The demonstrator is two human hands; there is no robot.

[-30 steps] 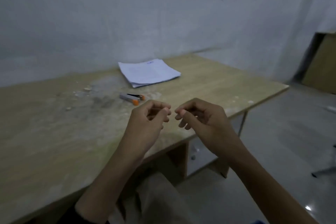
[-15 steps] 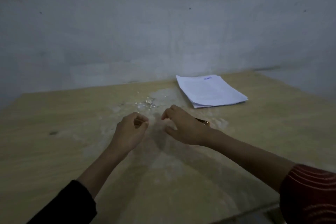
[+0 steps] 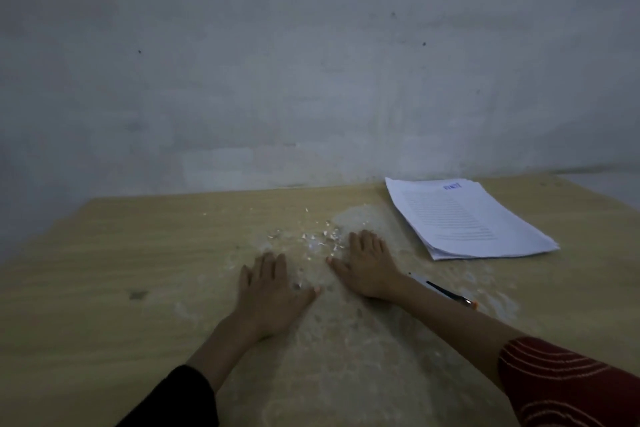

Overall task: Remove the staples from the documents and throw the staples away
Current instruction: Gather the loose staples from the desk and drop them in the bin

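Both hands lie flat, palms down, on the wooden table point(image 3: 138, 253). My left hand point(image 3: 268, 291) rests near the middle with fingers straight. My right hand point(image 3: 367, 263) lies a little farther and to the right, fingers straight too. Between and just beyond the fingertips lies a scatter of small pale scraps and staples point(image 3: 318, 239). A stack of white printed documents point(image 3: 464, 218) sits at the back right, apart from both hands. A staple remover with an orange tip point(image 3: 446, 293) lies on the table beside my right wrist. Neither hand holds anything.
A bare grey wall point(image 3: 311, 62) stands right behind the table's far edge. The tabletop around the hands is scuffed and pale. A small dark mark point(image 3: 138, 295) shows on the wood at the left.
The view swung left from the table's corner toward the wall. Both hands went from curled, fingertips pinched together in the air, to flat on the tabletop near the scraps.
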